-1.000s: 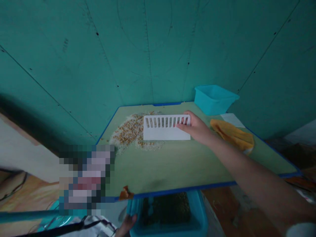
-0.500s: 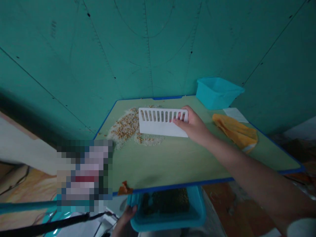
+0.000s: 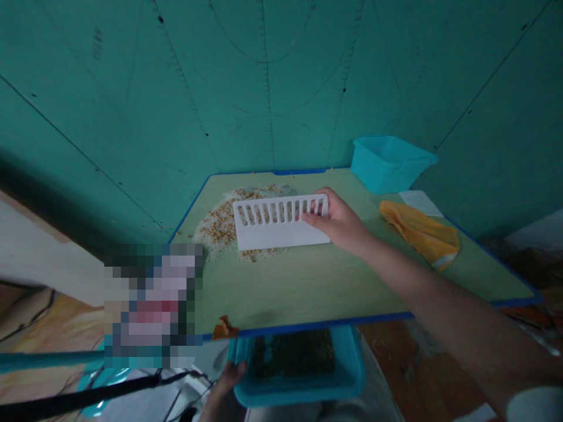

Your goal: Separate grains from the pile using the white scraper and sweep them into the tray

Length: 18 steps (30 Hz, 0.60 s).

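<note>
- Your right hand (image 3: 338, 224) has shifted the slotted plate (image 3: 281, 235) leftward, covering more of the grain pile (image 3: 217, 228).
- Pinching its right end, you have its long axis pointing left, grainward.
- Your left hand (image 3: 229, 378) touches the tub (image 3: 353, 372); fingers hidden, grip unclear.
- One plate, one pile, one tub, one box (image 3: 373, 174), one cloth (image 3: 422, 231).

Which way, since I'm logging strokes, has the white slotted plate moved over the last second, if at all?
Yes: against the table's blue back edge, the white slotted plate has moved left and slightly away from that edge.
</note>
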### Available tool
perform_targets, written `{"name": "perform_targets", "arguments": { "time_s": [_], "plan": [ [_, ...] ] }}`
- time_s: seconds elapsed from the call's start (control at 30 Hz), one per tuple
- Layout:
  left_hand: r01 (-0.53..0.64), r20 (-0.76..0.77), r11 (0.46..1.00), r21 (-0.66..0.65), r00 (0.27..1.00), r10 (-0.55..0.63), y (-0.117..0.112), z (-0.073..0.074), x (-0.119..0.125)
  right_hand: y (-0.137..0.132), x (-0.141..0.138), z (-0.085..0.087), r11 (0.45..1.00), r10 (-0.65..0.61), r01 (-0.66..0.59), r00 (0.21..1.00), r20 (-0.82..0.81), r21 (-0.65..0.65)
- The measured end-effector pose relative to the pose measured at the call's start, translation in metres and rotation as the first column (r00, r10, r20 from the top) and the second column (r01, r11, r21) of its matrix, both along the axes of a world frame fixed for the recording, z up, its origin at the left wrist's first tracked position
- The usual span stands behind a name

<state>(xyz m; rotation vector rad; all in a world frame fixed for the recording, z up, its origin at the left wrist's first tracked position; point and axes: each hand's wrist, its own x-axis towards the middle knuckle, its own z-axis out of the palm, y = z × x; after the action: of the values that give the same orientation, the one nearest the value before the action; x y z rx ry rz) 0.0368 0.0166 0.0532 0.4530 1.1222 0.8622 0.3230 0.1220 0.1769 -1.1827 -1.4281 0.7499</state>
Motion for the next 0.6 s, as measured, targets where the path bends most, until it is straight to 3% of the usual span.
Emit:
{"name": "perform_targets", "arguments": {
  "time_s": [0.2, 0.6],
  "plan": [
    [-0.019, -0.016, 1.0, 0.013, 1.0, 0.02, 0.0, 0.005, 0.003, -0.002, -0.003, 0.001, 1.0, -0.005, 0.005, 0.998, 0.058, -0.003],
    [0.017, -0.002, 1.0, -0.008, 1.0, -0.017, 0.003, -0.006, -0.011, -0.008, -0.006, 0.001, 0.998, 0.066, -0.066, 0.998, 0.017, -0.019]
  ]
}}
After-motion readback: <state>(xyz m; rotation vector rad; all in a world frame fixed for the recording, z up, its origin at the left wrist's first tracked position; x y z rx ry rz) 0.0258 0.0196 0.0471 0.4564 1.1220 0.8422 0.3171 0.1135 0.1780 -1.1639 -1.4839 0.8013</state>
